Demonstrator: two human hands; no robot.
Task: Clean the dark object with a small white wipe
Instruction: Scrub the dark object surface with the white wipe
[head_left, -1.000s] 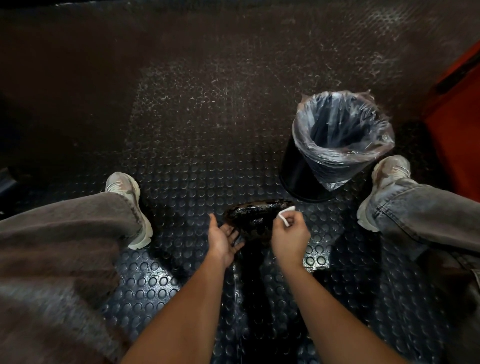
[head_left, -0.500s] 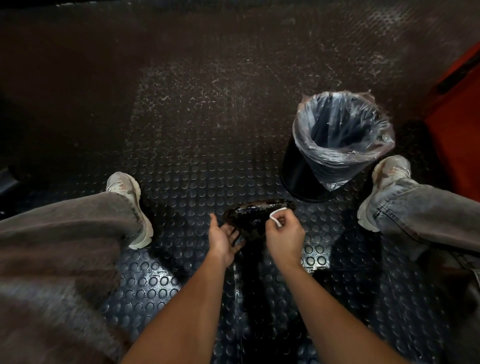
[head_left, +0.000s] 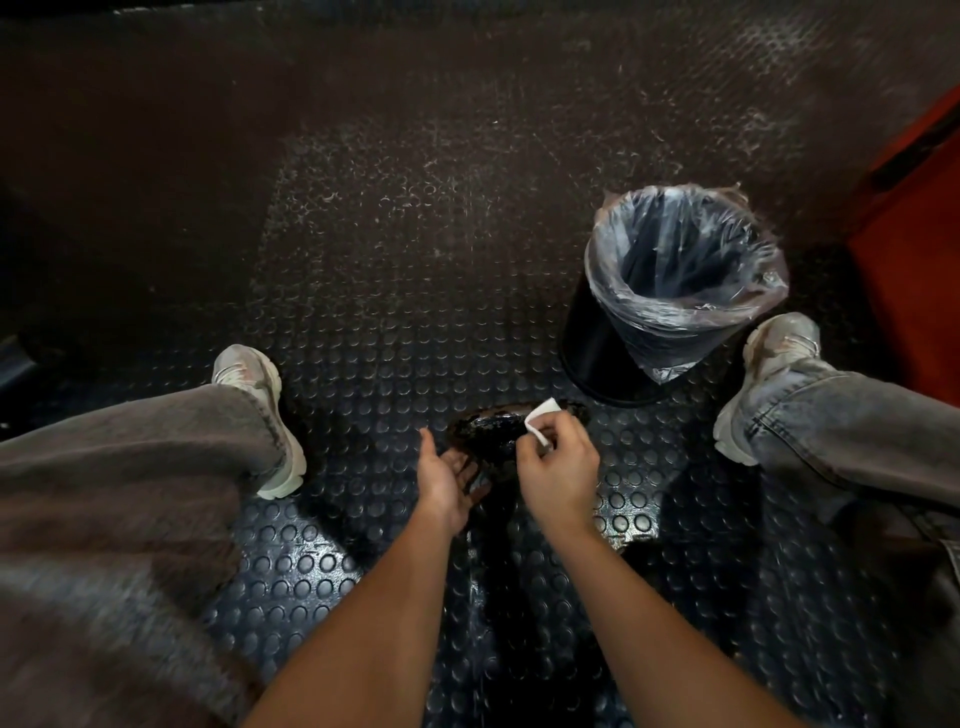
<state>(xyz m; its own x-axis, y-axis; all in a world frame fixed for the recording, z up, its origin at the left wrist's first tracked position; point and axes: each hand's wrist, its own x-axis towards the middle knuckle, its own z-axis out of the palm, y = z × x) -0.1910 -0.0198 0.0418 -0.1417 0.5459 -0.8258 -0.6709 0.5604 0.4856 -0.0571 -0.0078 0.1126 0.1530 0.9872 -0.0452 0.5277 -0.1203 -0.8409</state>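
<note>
A dark, glossy oval object (head_left: 491, 434) sits low in the middle of the view, over the studded floor between my legs. My left hand (head_left: 449, 480) lies palm up under its near left edge, fingers relaxed and supporting it. My right hand (head_left: 558, 467) pinches a small white wipe (head_left: 540, 423) between thumb and fingers and holds it against the object's right side. The object's near part is hidden behind both hands.
A black bin (head_left: 597, 348) lined with a clear plastic bag (head_left: 685, 270) stands just beyond and right of the object. My pale shoes (head_left: 260, 415) (head_left: 763, 379) flank the spot on the studded rubber floor (head_left: 395, 291). An orange-red surface (head_left: 914, 270) borders the right.
My right hand with the wipe slid left across the object, then a little back to the right. My left hand stayed put.
</note>
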